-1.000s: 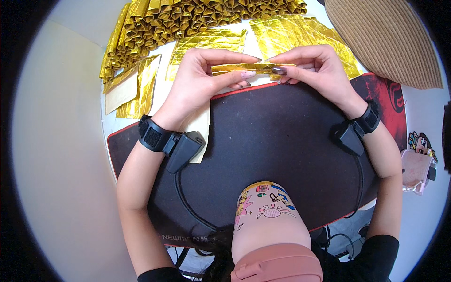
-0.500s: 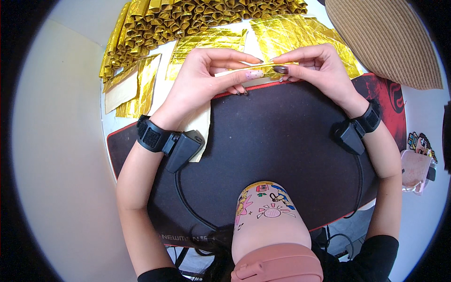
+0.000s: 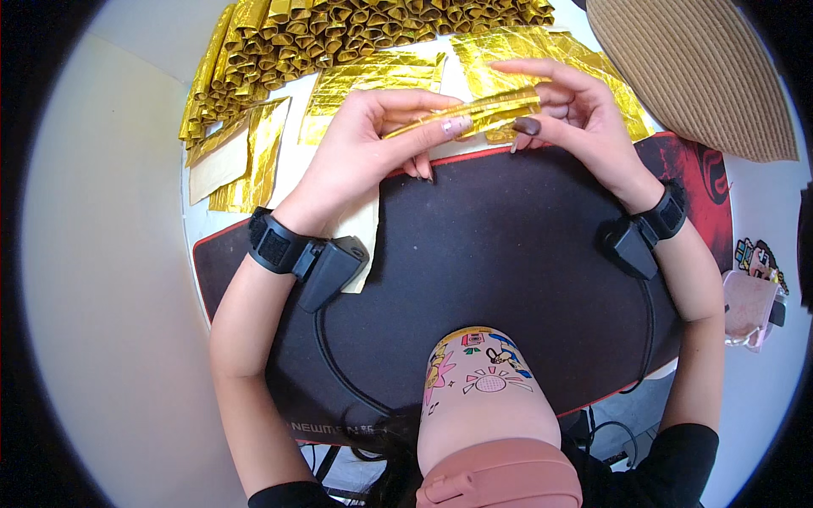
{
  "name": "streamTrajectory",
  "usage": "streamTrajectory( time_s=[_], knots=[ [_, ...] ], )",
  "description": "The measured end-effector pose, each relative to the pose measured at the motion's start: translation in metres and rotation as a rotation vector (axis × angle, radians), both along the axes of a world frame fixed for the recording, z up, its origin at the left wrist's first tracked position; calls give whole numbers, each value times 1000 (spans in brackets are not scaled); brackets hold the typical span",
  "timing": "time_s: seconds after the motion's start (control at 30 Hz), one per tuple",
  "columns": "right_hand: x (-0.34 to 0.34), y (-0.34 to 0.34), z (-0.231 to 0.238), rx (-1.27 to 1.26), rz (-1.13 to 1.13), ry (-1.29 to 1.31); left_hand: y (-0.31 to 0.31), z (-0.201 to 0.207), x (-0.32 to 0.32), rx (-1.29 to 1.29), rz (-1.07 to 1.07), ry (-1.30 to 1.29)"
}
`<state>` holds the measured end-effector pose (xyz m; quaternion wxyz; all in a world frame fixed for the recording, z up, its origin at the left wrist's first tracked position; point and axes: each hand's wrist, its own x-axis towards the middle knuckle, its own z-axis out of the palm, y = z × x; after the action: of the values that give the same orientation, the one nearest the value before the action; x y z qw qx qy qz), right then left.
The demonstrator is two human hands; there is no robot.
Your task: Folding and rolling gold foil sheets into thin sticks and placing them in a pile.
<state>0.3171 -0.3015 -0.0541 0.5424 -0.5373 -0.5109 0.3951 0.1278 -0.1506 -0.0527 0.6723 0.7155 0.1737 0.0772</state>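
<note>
A narrow folded strip of gold foil paper [image 3: 500,107] is held above the far edge of the desk mat. My left hand [image 3: 381,140] is closed on its left part, thumb across the front and fingers behind. At the strip's right end is my right hand [image 3: 584,114], its index finger lifted away and its thumb apart from the index. Whether the other right fingers touch the strip from behind is hard to tell. Below my left hand, a pale sheet of paper [image 3: 360,222] lies partly under the wrist device.
Several rolled gold foil tubes [image 3: 339,38] are stacked at the back. Flat gold foil sheets [image 3: 550,55] lie before them, more at left [image 3: 271,140]. A ribbed brown hat brim [image 3: 694,72] is at back right. A pink decorated bottle [image 3: 483,406] rises in front on the dark mat [image 3: 508,245].
My right index finger has lifted and its thumb has drawn back from the strip. More of the gold strip now shows between the hands, its right end tilted up.
</note>
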Motion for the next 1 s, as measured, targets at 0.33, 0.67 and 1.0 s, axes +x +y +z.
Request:
streamTrajectory(
  time_s=[0.33,0.67,1.0],
  knots=[
    [6,-3,-6,240,-162,19,4,2,1,-110,-91,-56],
    [3,-4,-6,241,-167,-160,4,3,0,-62,-229,-8],
    [-9,-3,-5,173,-133,-138,-11,-1,2,-125,-111,-152]
  ],
)
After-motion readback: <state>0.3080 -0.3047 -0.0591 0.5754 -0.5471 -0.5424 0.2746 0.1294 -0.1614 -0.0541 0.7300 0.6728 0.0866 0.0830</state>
